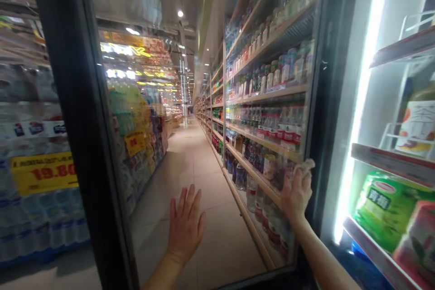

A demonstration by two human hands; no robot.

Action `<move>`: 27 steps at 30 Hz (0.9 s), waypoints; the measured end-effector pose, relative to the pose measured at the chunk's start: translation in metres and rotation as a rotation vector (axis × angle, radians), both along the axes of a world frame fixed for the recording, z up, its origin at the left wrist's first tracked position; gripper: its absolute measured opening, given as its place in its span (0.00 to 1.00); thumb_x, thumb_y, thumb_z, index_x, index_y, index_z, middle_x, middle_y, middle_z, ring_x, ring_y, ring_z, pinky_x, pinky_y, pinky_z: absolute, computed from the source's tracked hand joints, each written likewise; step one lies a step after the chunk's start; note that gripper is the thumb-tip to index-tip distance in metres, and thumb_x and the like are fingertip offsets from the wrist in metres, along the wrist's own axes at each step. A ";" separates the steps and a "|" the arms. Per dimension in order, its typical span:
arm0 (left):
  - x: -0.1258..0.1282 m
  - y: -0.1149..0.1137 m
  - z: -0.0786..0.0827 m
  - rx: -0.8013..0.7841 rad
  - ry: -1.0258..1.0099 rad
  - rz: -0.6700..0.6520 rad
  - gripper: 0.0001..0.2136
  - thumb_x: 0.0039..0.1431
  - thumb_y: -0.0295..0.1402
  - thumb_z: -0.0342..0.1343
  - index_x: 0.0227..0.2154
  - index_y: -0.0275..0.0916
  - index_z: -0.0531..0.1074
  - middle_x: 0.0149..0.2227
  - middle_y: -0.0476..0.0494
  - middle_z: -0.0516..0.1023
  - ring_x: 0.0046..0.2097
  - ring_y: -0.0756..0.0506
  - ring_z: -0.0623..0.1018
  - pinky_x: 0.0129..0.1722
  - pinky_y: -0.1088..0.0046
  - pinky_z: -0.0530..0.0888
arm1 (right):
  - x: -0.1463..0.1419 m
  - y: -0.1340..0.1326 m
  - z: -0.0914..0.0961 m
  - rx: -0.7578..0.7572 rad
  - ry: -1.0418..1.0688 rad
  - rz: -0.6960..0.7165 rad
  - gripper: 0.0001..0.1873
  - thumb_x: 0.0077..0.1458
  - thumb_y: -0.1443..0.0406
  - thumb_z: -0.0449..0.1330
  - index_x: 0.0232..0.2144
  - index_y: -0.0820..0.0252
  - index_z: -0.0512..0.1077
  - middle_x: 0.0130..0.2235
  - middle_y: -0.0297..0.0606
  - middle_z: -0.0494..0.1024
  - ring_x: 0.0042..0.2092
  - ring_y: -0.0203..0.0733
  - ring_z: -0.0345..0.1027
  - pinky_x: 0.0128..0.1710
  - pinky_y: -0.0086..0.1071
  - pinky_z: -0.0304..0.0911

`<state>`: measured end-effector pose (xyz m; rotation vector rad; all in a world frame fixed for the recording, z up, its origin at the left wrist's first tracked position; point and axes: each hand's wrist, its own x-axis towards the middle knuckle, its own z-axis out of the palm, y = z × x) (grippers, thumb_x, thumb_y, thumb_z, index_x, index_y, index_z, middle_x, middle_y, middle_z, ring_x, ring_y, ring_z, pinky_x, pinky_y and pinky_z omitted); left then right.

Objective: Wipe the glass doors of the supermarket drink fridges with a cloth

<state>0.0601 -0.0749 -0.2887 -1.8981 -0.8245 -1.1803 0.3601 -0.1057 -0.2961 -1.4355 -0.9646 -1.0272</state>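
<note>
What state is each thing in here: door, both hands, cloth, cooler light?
glass door: swung open.
left hand: open, palm flat on the glass.
right hand: closed on the cloth, pressing it to the glass.
cloth: bunched under the fingers.
light strip: lit.
cooler shelf: stocked.

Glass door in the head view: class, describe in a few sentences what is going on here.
A person stands at an open cooler's glass door. The left hand lies flat, fingers spread, on the glass. The right hand presses a white cloth against the glass near the door's edge. Beside it, lit shelves hold green packs.
</note>
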 end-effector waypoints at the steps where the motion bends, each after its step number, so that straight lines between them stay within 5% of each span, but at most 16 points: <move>1: 0.001 0.000 0.000 -0.006 -0.008 0.005 0.29 0.55 0.28 0.48 0.60 0.33 0.50 0.59 0.32 0.60 0.65 0.41 0.46 0.62 0.54 0.45 | -0.003 0.001 0.002 0.028 0.058 -0.016 0.34 0.59 0.63 0.47 0.64 0.58 0.39 0.65 0.54 0.39 0.64 0.64 0.39 0.50 0.63 0.52; 7: 0.003 0.000 -0.001 -0.024 -0.027 0.022 0.29 0.55 0.28 0.48 0.60 0.33 0.51 0.60 0.32 0.58 0.65 0.40 0.46 0.62 0.54 0.45 | -0.052 0.001 0.008 -0.230 -0.458 0.260 0.34 0.56 0.67 0.49 0.63 0.49 0.43 0.66 0.41 0.44 0.64 0.53 0.41 0.58 0.54 0.46; 13: 0.004 -0.005 -0.001 -0.032 -0.017 0.021 0.27 0.55 0.27 0.48 0.59 0.33 0.54 0.60 0.31 0.59 0.65 0.39 0.46 0.62 0.53 0.45 | -0.034 0.003 0.028 0.039 -0.043 0.070 0.33 0.58 0.66 0.48 0.64 0.57 0.42 0.66 0.50 0.38 0.64 0.61 0.36 0.53 0.60 0.49; 18: 0.004 -0.010 0.007 -0.033 -0.047 0.007 0.28 0.55 0.27 0.49 0.59 0.34 0.53 0.60 0.32 0.58 0.65 0.40 0.47 0.62 0.53 0.45 | -0.054 0.002 0.023 -0.203 -0.464 0.253 0.33 0.56 0.67 0.50 0.62 0.50 0.48 0.65 0.43 0.46 0.64 0.54 0.43 0.58 0.55 0.43; 24: 0.006 -0.004 0.041 0.014 -0.122 -0.002 0.29 0.56 0.29 0.48 0.61 0.34 0.49 0.61 0.31 0.56 0.65 0.40 0.48 0.62 0.53 0.45 | -0.025 0.009 0.047 0.068 0.002 0.026 0.32 0.59 0.63 0.45 0.64 0.57 0.42 0.65 0.51 0.41 0.64 0.61 0.38 0.53 0.60 0.48; 27: 0.009 0.001 0.052 0.023 -0.133 0.027 0.29 0.56 0.31 0.48 0.61 0.34 0.49 0.61 0.31 0.56 0.65 0.40 0.48 0.61 0.53 0.45 | -0.039 0.010 0.049 -0.085 -0.272 0.127 0.34 0.57 0.65 0.48 0.64 0.53 0.40 0.65 0.47 0.43 0.64 0.57 0.39 0.56 0.57 0.46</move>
